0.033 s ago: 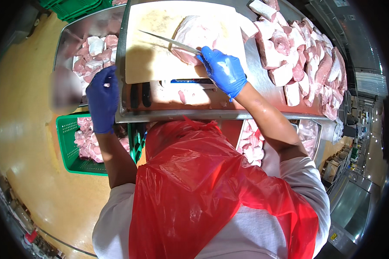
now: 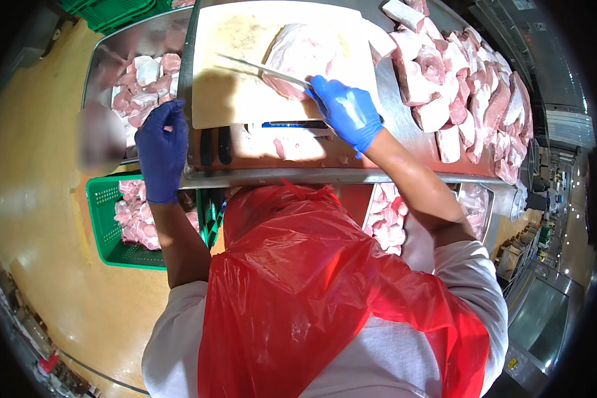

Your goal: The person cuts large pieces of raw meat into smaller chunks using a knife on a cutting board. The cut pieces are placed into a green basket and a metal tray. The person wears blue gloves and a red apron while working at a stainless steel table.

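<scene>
My right hand (image 2: 345, 113), in a blue glove, is closed round the handle of a long thin knife (image 2: 249, 64). The blade points left and away, over the near left part of a big pale piece of raw meat (image 2: 298, 53). That meat lies on a white cutting board (image 2: 219, 99). My left hand (image 2: 160, 149), gloved too, is raised left of the board, between a metal tray of meat chunks (image 2: 146, 83) and a green crate (image 2: 109, 249). Its fingers are curled together, and whatever may be between them is hidden.
A large heap of raw meat pieces (image 2: 458, 86) covers the right of the metal table (image 2: 351, 176). Dark handles (image 2: 225, 144) and small scraps (image 2: 280, 148) lie along the board's near edge. More meat (image 2: 385, 229) sits low, beside my red apron (image 2: 285, 265).
Both hands have shifted slightly right. The knife tip has moved a little right and nearer, with my right hand still on the handle. The large meat piece stays put.
</scene>
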Available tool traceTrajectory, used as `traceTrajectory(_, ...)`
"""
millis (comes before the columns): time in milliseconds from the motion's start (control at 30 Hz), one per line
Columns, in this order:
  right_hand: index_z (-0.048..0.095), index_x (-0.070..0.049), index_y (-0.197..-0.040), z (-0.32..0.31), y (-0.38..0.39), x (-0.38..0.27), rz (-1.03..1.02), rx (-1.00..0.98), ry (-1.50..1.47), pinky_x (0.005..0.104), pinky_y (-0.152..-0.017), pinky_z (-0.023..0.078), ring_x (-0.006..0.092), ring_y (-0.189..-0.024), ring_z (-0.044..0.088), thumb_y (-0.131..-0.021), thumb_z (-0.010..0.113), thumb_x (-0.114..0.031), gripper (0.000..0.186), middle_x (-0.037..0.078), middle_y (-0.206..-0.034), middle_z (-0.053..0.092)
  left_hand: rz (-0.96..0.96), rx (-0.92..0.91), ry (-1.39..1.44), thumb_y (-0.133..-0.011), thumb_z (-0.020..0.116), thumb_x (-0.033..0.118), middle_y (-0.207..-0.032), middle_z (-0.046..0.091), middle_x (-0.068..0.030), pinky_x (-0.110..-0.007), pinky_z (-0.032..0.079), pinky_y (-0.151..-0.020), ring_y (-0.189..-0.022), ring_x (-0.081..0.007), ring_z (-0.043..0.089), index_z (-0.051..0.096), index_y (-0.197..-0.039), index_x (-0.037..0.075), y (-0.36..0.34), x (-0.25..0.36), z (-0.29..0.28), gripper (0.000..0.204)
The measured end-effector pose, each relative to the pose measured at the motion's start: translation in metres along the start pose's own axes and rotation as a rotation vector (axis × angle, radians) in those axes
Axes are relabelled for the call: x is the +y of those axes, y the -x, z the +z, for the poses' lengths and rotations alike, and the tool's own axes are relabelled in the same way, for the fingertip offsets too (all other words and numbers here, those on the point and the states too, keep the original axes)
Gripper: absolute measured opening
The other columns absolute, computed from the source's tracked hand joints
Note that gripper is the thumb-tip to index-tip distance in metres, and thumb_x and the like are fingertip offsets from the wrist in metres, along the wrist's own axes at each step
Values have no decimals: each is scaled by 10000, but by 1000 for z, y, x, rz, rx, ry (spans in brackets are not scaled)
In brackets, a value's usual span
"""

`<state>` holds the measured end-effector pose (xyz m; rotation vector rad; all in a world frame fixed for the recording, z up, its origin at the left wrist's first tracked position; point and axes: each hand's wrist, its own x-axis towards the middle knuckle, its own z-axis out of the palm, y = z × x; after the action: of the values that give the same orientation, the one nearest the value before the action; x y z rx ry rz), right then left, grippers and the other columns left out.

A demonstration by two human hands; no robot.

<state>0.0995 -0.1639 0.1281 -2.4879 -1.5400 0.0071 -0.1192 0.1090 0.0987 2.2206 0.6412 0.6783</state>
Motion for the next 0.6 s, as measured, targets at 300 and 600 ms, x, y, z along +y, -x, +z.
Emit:
traceTrajectory(300, 545, -84, -989, -52, 132, 96, 102, -216, 283, 475, -549, 492, 378, -670, 652, -946, 610, -158, 107, 178, -772, 630, 33, 25, 201, -908, 699, 92, -931, 738, -131, -305, 552, -723, -791, -159, 704, 701, -1069, 13, 16, 50, 81, 179)
traceTrajectory(600, 519, -54, -982, 16, 37, 12, 180, 277, -72, 489, -574, 519, 416, -684, 652, -973, 600, -174, 145, 210, -802, 651, 84, 333, 303, -772, 756, 99, -926, 496, -165, -439, 493, -744, -851, -330, 564, 510, -924, 18, 2, 106, 177, 300)
